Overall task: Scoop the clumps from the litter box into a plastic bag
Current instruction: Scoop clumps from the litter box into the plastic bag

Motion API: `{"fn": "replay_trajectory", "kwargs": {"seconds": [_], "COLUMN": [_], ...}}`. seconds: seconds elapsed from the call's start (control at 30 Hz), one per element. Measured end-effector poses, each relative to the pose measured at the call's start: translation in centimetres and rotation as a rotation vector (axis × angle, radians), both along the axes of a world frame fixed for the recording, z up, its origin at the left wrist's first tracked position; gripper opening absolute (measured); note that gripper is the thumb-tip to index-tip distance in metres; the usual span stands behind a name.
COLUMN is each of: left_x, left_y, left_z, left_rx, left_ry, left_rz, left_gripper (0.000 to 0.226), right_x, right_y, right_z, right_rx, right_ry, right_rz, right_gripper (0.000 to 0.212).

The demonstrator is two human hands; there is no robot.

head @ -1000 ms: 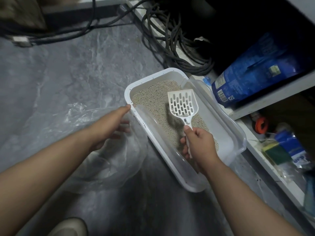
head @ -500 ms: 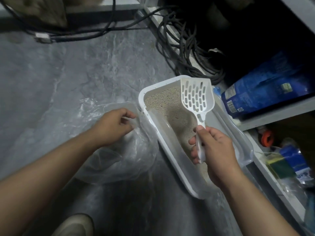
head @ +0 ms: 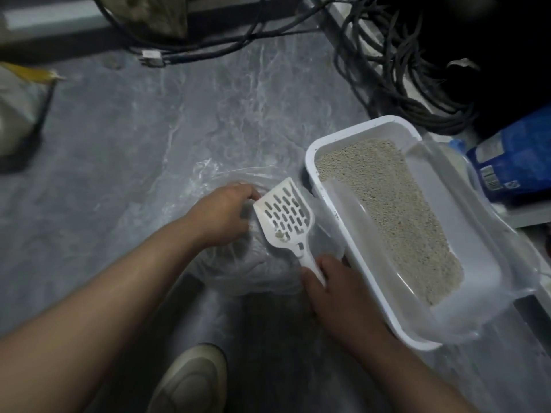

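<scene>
Tipping scoop (head: pixel 284 217) over plastic bag (head: pixel 262 269) | right grip (head: pixel 337 289) clasped handle; left grip (head: pixel 222 214) pinched bag open | one small clump (head: pixel 280 235) aboard; litter box (head: pixel 351 257) apparently needing more passes

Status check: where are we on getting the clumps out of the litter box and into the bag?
Done: a scoop is out of the litter box. In hand: the right hand holds the white scoop over the plastic bag, a small clump sitting near its neck; the left hand pinches the bag's edge. Left: tip that clump in. Whether more clumps hide in the litter I cannot tell.
</scene>
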State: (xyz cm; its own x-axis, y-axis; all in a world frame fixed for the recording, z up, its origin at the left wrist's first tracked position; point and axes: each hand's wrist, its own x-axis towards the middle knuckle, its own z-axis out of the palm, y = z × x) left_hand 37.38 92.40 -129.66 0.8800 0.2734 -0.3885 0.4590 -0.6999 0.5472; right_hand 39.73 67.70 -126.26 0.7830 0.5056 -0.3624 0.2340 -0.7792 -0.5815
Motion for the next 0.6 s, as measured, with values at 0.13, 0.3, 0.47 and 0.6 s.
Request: {"fn": "replay_trajectory", "kwargs": {"seconds": [0.13, 0.3, 0.47, 0.6], "left_x": [-0.2, -0.2, -0.4, -0.6], "left_y": [-0.3, -0.3, -0.4, -1.0], "left_z": [-0.3, -0.6, -1.3, -1.6], "left_rx": [0.092, 0.251, 0.301, 0.304], "left_ry": [0.101, 0.101, 0.146, 0.197], "left_rz": [-0.066, -0.112, -0.126, -0.12], "left_gripper": [0.073, 0.086, 0.094, 0.091], "right_x": [0.3, 0.6, 0.7, 0.6], "right_y": [0.6, 1.0, 1.1, 1.4], "right_z": [-2.0, -2.4, -2.5, -2.1], "right_rx": [-0.087, -0.129, -0.199, -0.236], "right_ry": [-0.12, -0.254, -0.314, -0.369], "right_rz": [0.128, 0.165, 0.203, 0.23], "right_gripper": [0.025, 0.024, 0.023, 0.024]}}
